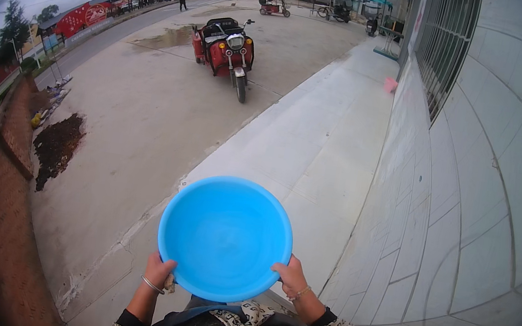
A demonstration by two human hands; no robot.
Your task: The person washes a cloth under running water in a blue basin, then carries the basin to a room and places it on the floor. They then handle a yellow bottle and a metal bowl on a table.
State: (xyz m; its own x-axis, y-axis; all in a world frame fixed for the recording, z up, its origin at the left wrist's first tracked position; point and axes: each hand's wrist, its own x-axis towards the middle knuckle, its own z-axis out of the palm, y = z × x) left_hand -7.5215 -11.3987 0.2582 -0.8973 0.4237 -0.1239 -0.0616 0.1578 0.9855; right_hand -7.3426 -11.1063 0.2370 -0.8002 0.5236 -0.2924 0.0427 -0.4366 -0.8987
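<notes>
Blue basin (225, 238) sits clamped between my left fingers (160, 272) and right fingers (289, 277), closed on opposite rims; I'd keep it level.

Tiled wall (474, 197) (barred window (445, 42)) beside concrete yard (145, 117).

I see 1 red three-wheeled scooter (228, 48) parked on the concrete yard (145, 117), a dark soil patch (57, 146) left, a white tiled wall (471, 217) right.

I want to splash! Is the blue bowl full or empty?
Empty. The bowl shows only its bare blue inside, held at the rim by both hands.
</notes>
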